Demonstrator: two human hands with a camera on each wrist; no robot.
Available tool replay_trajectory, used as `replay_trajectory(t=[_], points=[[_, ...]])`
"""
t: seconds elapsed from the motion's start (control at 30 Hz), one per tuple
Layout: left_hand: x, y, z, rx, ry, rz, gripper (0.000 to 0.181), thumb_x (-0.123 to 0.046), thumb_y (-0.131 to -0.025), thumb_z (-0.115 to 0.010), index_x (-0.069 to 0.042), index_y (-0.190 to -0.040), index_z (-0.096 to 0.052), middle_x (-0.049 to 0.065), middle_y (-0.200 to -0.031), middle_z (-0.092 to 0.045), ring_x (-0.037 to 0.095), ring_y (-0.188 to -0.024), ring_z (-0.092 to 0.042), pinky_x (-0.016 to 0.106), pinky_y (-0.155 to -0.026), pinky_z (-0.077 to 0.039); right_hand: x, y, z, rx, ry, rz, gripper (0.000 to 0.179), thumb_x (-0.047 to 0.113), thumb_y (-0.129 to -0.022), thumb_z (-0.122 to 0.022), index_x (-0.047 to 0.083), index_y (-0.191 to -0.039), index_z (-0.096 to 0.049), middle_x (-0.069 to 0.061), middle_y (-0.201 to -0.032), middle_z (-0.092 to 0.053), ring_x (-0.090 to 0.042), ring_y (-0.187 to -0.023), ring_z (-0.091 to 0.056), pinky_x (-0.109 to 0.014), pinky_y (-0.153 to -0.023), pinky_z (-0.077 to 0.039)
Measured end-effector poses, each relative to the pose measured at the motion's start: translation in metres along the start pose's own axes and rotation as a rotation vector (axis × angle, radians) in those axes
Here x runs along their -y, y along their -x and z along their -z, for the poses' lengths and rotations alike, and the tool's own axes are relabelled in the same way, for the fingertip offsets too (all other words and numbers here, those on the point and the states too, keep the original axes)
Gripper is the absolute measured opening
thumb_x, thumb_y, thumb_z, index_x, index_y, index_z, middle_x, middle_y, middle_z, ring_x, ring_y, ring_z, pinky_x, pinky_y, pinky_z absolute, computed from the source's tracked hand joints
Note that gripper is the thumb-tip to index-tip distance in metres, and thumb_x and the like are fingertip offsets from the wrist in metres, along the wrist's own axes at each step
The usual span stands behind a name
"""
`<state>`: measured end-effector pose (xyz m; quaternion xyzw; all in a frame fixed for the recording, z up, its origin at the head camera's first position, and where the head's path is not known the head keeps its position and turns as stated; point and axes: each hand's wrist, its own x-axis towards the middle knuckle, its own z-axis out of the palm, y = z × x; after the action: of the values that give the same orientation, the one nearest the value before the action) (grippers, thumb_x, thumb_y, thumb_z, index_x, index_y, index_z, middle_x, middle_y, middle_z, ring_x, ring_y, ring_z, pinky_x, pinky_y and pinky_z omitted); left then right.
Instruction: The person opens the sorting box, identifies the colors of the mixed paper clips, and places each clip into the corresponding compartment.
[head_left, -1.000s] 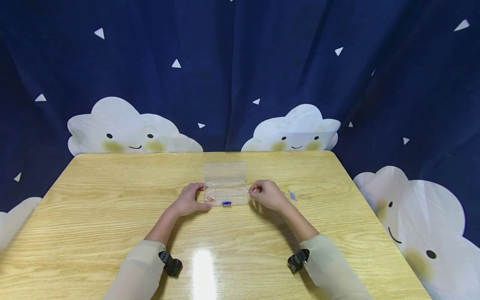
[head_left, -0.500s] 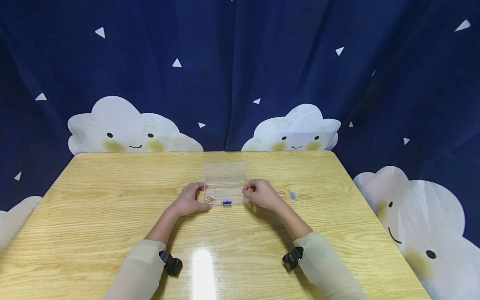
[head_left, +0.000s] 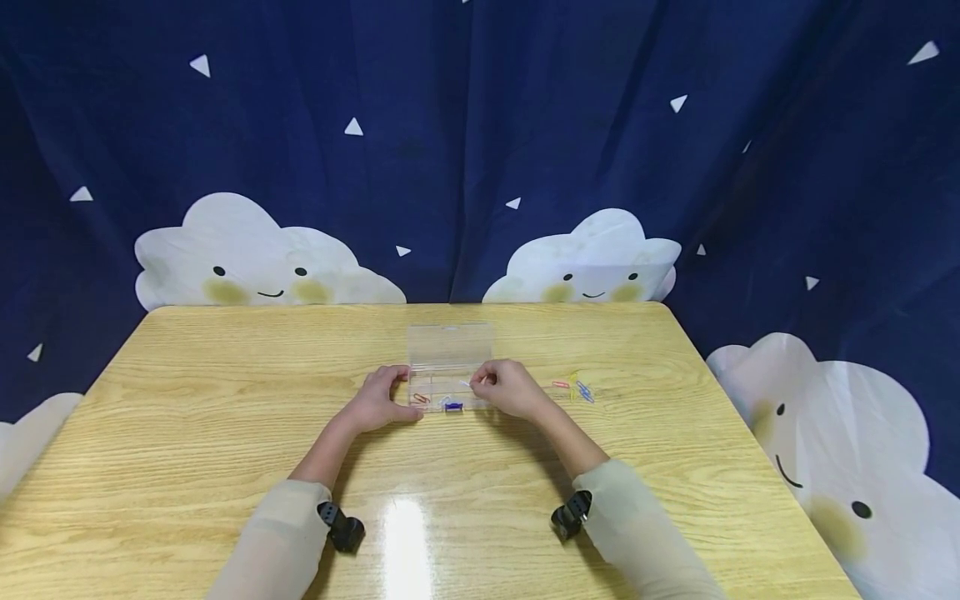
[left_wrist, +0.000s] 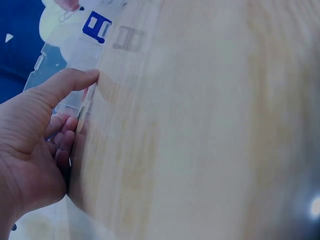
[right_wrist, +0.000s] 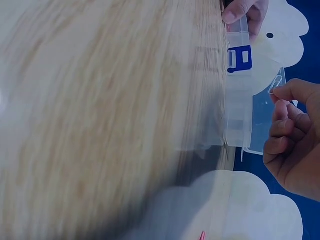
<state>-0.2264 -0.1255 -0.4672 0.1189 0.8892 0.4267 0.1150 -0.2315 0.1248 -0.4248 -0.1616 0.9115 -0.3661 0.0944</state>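
Observation:
A clear plastic compartment box (head_left: 480, 402) stands on the table, its see-through lid (head_left: 450, 346) raised at the back and a blue latch (head_left: 453, 407) on its front. My left hand (head_left: 378, 400) holds the box's left end, thumb at the front corner and fingers round the side. Between the thumb and forefinger of my right hand (head_left: 510, 388) is a white paper clip (right_wrist: 275, 83), pinched above the box's middle. In the front left compartment lie red paper clips (head_left: 422, 398). Pale clips (head_left: 445, 401) show behind the latch.
Right of the box, a red paper clip (head_left: 560, 384), blue paper clips (head_left: 585, 392) and yellow paper clips (head_left: 574, 377) lie loose on the wooden table (head_left: 225, 433). A dark blue curtain (head_left: 420, 150) with clouds hangs behind the table's far edge.
My right hand has moved left with the white paper clip, from the box's right end to over its middle, uncovering the red clip on the table. My left hand stays put.

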Motion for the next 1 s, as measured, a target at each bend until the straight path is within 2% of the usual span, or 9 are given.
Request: replay_trajectory(t=[0.27, 0.57, 1.0], points=[[0.000, 0.000, 0.000, 0.003, 0.004, -0.001, 0.079, -0.026, -0.074, -0.078, 0.000, -0.137, -0.038, 0.018, -0.128, -0.044, 0.032, -0.118, -0.038, 0.048, -0.101, -0.034, 0.004, -0.005, -0.007, 0.008, 0.018, 0.013, 0.012, 0.017, -0.088, -0.061, 0.008, -0.087, -0.069, 0.002, -0.072, -0.054, -0.009, -0.062, -0.044, -0.022, -0.057, -0.038], [0.001, -0.002, -0.001, 0.000, 0.004, 0.015, 0.081, -0.028, -0.073, -0.079, 0.000, -0.137, -0.039, 0.017, -0.130, -0.045, 0.033, -0.121, -0.037, 0.048, -0.102, -0.034, 0.008, -0.010, -0.013, 0.018, 0.046, 0.060, 0.013, 0.016, -0.088, -0.060, 0.008, -0.085, -0.070, 0.005, -0.065, -0.050, -0.007, -0.054, -0.042, -0.020, -0.052, -0.036], [0.002, -0.002, -0.002, 0.000, -0.006, 0.023, 0.079, -0.030, -0.074, -0.079, -0.002, -0.137, -0.039, 0.017, -0.133, -0.043, 0.033, -0.123, -0.036, 0.049, -0.103, -0.033, 0.012, -0.014, -0.019, 0.026, 0.060, 0.058, 0.013, 0.016, -0.087, -0.060, 0.008, -0.085, -0.071, 0.005, -0.065, -0.054, -0.007, -0.056, -0.044, -0.019, -0.053, -0.037]])
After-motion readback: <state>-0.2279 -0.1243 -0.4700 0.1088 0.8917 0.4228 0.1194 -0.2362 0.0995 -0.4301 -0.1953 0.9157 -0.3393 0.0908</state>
